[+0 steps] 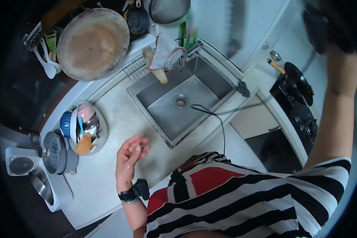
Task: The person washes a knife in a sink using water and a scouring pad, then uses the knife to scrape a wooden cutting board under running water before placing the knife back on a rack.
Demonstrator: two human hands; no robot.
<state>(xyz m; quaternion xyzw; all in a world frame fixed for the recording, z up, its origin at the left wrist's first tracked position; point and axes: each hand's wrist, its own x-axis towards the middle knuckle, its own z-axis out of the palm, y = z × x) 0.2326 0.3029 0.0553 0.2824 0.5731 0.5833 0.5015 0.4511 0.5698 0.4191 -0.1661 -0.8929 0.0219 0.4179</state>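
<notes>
My left hand [131,155] is above the pale countertop [107,178], left of the steel sink [182,109]. Its fingers are loosely bent and apart, with nothing in them, and a black device is strapped at the wrist. My right arm [337,91] reaches up at the far right, past the stove. Its hand [333,8] is mostly lost in the dark upper edge, so its fingers and anything in them do not show. A black cable [223,127] runs across the sink's front edge near my body.
A bowl of dishes [103,129] and a grey pot [67,158] stand left. Behind the sink are a cloth [166,51], a wire rack [135,67] and a green bottle [182,33]. A large round pan [92,45] leans at the back. A wok [298,83] sits on the stove.
</notes>
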